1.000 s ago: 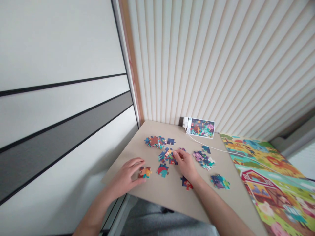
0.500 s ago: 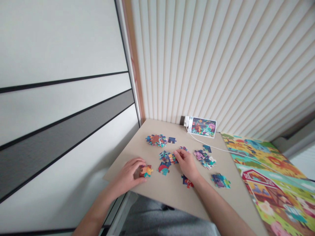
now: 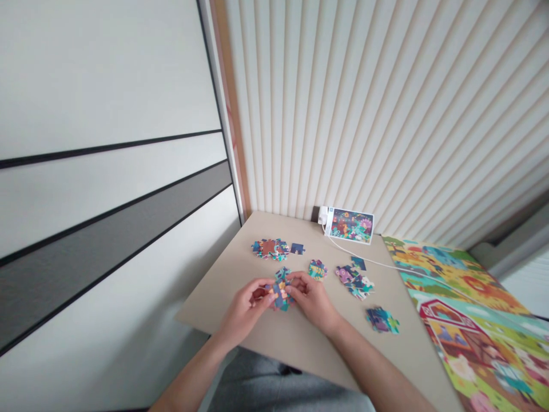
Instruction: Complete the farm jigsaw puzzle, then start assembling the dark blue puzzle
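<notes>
Close together near the front of the table, my left hand (image 3: 245, 309) and my right hand (image 3: 316, 302) meet over jigsaw pieces. Both are closed, fingertips pinching dark blue and orange puzzle pieces (image 3: 278, 295) from either side. Whether these are joined or only touching, I cannot tell. Beneath and behind my fingers lie more teal and blue pieces (image 3: 283, 273), partly covered. A small clump of colourful pieces (image 3: 318, 269) rests just beyond my right hand.
Puzzle pieces with a brown patch (image 3: 270, 248) lie at back left, beside a single blue piece (image 3: 297, 249). Purple-and-white pieces (image 3: 354, 280) and a blue-green stack (image 3: 382, 320) lie right. A picture card (image 3: 349, 225) leans by a charger (image 3: 323, 216) with a white cable.
My left hand has moved right from the table's left side, and my right hand has come nearer and slightly left. The orange piece has left its place at the left.
</notes>
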### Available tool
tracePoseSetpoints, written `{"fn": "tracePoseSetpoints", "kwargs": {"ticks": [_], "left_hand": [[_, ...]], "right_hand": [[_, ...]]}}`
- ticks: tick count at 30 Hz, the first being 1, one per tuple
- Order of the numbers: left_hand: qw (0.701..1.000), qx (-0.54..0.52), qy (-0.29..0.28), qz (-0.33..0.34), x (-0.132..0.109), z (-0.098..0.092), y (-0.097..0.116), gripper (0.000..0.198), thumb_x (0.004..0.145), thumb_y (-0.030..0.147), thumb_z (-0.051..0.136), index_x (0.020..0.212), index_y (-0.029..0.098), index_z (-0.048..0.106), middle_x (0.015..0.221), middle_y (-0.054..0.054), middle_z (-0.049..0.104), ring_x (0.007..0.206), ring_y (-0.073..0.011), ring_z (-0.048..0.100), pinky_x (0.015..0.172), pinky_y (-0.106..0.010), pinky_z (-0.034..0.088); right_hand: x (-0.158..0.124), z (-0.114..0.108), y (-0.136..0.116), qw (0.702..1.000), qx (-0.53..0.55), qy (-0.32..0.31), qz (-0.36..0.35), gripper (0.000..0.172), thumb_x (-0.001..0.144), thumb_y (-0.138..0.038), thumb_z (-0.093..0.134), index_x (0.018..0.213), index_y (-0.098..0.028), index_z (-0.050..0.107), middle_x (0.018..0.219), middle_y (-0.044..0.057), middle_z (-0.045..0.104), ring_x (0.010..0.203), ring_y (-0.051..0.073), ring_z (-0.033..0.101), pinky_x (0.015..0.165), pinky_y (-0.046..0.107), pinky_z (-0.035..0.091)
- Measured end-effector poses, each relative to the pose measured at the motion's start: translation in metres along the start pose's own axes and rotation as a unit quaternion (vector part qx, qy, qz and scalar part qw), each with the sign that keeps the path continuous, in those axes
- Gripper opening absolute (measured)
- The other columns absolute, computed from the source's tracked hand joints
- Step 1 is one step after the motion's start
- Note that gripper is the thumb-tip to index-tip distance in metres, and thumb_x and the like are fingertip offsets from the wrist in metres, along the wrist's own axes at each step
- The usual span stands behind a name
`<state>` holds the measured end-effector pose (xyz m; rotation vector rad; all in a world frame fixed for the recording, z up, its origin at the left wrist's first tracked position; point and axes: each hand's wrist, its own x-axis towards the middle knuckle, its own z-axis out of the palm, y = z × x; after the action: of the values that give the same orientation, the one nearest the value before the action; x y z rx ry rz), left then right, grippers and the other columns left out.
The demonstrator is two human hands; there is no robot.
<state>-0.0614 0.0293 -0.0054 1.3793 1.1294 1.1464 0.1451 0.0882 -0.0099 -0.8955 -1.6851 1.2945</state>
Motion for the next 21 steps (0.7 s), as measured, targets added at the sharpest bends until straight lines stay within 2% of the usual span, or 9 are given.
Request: {"fn": "tracePoseSetpoints", "kwargs": {"ticks": [3, 5, 7, 10, 12, 14, 15, 18, 21], "left_hand": [[0.999, 0.029, -0.024, 0.022, 0.009, 0.011, 0.010, 0.043, 0.092, 0.040, 0.067, 0.130, 0.021, 0.059, 0.108, -0.008, 0.073, 0.095, -0.0223, 0.072, 0.083, -0.034, 0.061], [0.994, 0.089, -0.020, 0.060, 0.024, 0.009, 0.018, 0.040, 0.094, 0.038, 0.065, 0.131, 0.023, 0.060, 0.114, -0.008, 0.073, 0.098, -0.0219, 0.072, 0.085, -0.034, 0.060], [0.979, 0.162, 0.005, 0.125, 0.050, 0.001, 0.025, 0.035, 0.097, 0.035, 0.060, 0.130, 0.025, 0.062, 0.122, -0.007, 0.070, 0.103, -0.0213, 0.070, 0.090, -0.034, 0.058], [0.930, 0.291, 0.043, 0.223, 0.101, -0.018, 0.028, 0.035, 0.101, 0.027, 0.050, 0.133, 0.024, 0.061, 0.129, -0.008, 0.067, 0.116, -0.0211, 0.064, 0.101, -0.036, 0.052], [0.887, 0.388, 0.027, 0.250, 0.132, -0.029, 0.021, 0.038, 0.101, 0.019, 0.043, 0.134, 0.022, 0.062, 0.123, -0.009, 0.068, 0.112, -0.0203, 0.065, 0.099, -0.036, 0.052], [0.873, 0.416, 0.010, 0.255, 0.154, -0.034, 0.009, 0.037, 0.097, 0.016, 0.047, 0.126, 0.024, 0.069, 0.110, -0.008, 0.071, 0.107, -0.0228, 0.064, 0.101, -0.042, 0.050], [0.868, 0.425, 0.007, 0.256, 0.161, -0.035, 0.002, 0.037, 0.096, 0.016, 0.049, 0.124, 0.025, 0.070, 0.111, -0.009, 0.070, 0.109, -0.0241, 0.064, 0.103, -0.044, 0.048], [0.856, 0.449, 0.010, 0.257, 0.167, -0.034, -0.017, 0.041, 0.095, 0.015, 0.048, 0.128, 0.027, 0.068, 0.133, -0.010, 0.061, 0.126, -0.0272, 0.055, 0.110, -0.048, 0.042], [0.831, 0.499, -0.027, 0.245, 0.163, -0.031, -0.026, 0.041, 0.100, 0.023, 0.042, 0.134, 0.031, 0.063, 0.143, -0.005, 0.056, 0.132, -0.0238, 0.051, 0.113, -0.044, 0.040]], "right_hand": [[-0.002, -0.002, -0.003, 0.998, -0.066, 0.004, -0.019, 0.029, 0.094, -0.045, 0.063, 0.112, -0.022, 0.063, 0.070, -0.002, 0.065, 0.060, 0.014, 0.063, 0.058, 0.026, 0.047], [-0.002, -0.006, -0.008, 0.994, -0.102, 0.033, -0.025, 0.028, 0.097, -0.044, 0.059, 0.114, -0.022, 0.063, 0.070, -0.002, 0.066, 0.062, 0.015, 0.063, 0.059, 0.026, 0.046], [-0.001, -0.012, -0.014, 0.986, -0.140, 0.082, -0.031, 0.028, 0.100, -0.044, 0.053, 0.113, -0.022, 0.063, 0.074, 0.000, 0.068, 0.066, 0.016, 0.064, 0.061, 0.027, 0.046], [0.000, -0.020, -0.020, 0.971, -0.192, 0.140, -0.032, 0.030, 0.102, -0.043, 0.047, 0.110, -0.021, 0.066, 0.082, 0.003, 0.071, 0.070, 0.017, 0.063, 0.062, 0.028, 0.045], [0.000, -0.024, -0.021, 0.963, -0.219, 0.152, -0.032, 0.030, 0.102, -0.042, 0.046, 0.108, -0.021, 0.067, 0.083, 0.003, 0.071, 0.070, 0.017, 0.063, 0.062, 0.028, 0.045], [0.000, -0.027, -0.022, 0.958, -0.239, 0.154, -0.039, 0.029, 0.102, -0.041, 0.046, 0.106, -0.022, 0.068, 0.085, 0.003, 0.072, 0.072, 0.017, 0.064, 0.066, 0.028, 0.046], [0.000, -0.028, -0.022, 0.956, -0.246, 0.153, -0.043, 0.029, 0.102, -0.040, 0.047, 0.105, -0.022, 0.069, 0.086, 0.003, 0.072, 0.074, 0.017, 0.064, 0.069, 0.028, 0.046], [0.000, -0.029, -0.022, 0.953, -0.258, 0.148, -0.053, 0.027, 0.103, -0.037, 0.046, 0.103, -0.022, 0.069, 0.091, 0.003, 0.073, 0.082, 0.018, 0.066, 0.075, 0.029, 0.048], [0.000, -0.027, -0.023, 0.949, -0.275, 0.142, -0.067, 0.024, 0.103, -0.033, 0.046, 0.102, -0.023, 0.068, 0.094, 0.004, 0.073, 0.088, 0.019, 0.067, 0.080, 0.029, 0.048]]}}
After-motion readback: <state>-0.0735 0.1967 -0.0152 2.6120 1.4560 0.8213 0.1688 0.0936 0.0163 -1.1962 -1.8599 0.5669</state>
